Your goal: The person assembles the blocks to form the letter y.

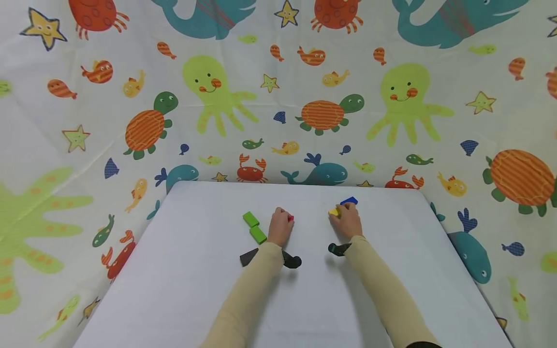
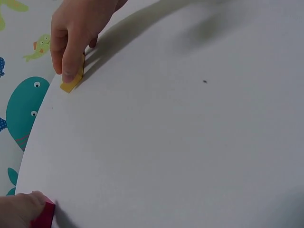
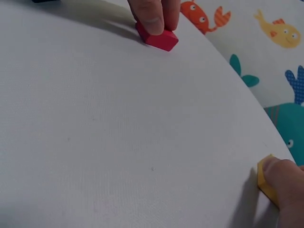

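long beige sleeves; dark, round-ended wrist attachments

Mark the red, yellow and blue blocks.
Red block (image 3: pixel 164 42), right wrist view: exposed side.
Yellow block (image 2: pixel 71 87), left wrist view: uncovered end.
Blue block (image 1: pixel 349 200), head view: middle of the visible part.

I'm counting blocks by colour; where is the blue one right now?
In the head view, the blue block lies right of centre on the table, just beyond the right hand and the yellow block it holds.

The head camera looks forward and down; nearer wrist views share the red block.
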Motion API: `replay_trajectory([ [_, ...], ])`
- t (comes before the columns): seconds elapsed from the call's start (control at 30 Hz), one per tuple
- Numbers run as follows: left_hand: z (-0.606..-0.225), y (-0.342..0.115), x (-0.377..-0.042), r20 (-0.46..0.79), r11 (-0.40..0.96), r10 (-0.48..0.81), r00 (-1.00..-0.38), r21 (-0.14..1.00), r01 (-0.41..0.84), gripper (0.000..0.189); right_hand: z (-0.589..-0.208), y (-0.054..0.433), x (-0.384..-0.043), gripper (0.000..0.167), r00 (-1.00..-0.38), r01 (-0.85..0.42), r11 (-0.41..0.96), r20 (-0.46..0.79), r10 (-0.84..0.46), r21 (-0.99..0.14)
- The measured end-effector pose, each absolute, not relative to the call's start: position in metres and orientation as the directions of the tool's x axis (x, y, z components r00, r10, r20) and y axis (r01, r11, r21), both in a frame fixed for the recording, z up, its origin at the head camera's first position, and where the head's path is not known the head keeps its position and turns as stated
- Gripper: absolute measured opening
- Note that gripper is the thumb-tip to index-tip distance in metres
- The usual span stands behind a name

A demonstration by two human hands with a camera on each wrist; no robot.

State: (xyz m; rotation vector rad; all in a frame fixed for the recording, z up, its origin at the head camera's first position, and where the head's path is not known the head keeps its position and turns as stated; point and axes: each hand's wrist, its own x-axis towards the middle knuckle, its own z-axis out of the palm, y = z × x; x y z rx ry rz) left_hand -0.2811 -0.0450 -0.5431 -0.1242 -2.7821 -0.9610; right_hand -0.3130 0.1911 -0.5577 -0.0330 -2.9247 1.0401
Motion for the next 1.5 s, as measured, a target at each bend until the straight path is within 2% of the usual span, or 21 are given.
replay_trajectory([
  [0.13,-0.548,-0.035,-0.281,0.171,0.769,0.027,-0.985,0.626,0.130,0.016,-0.559,0.200,-0.314,0.052,-1.000,-0.012,0.784,0.030,0.008,-0.620],
  [0.33,-0.549,-0.025,-0.280,0.204,0.768,0.048,-0.978,0.619,0.167,0.015,-0.553,0.199,-0.313,0.048,-0.995,-0.088,0.797,0.085,-0.046,-0.598],
  [0.5,-0.546,-0.021,-0.279,0.218,0.751,0.048,-0.975,0.635,0.179,0.015,-0.550,0.192,-0.309,0.049,-0.996,-0.087,0.823,0.026,-0.088,-0.562],
  [0.63,-0.547,-0.017,-0.281,0.213,0.739,0.061,-0.975,0.647,0.188,0.015,-0.553,0.191,-0.305,0.048,-0.997,-0.061,0.829,0.003,-0.071,-0.556],
  [0.97,-0.552,-0.010,-0.280,0.220,0.752,0.062,-0.973,0.631,0.191,0.012,-0.562,0.185,-0.305,0.048,-0.999,-0.036,0.755,0.036,-0.017,-0.655],
  [1.33,-0.547,0.004,-0.279,0.103,0.750,0.089,-0.991,0.647,0.135,0.018,-0.563,0.182,-0.304,0.048,-0.998,-0.026,0.729,0.058,0.019,-0.684],
  [1.5,-0.546,0.005,-0.278,0.144,0.750,0.097,-0.985,0.640,0.167,0.015,-0.563,0.181,-0.306,0.046,-0.999,-0.031,0.739,0.050,0.003,-0.673],
])
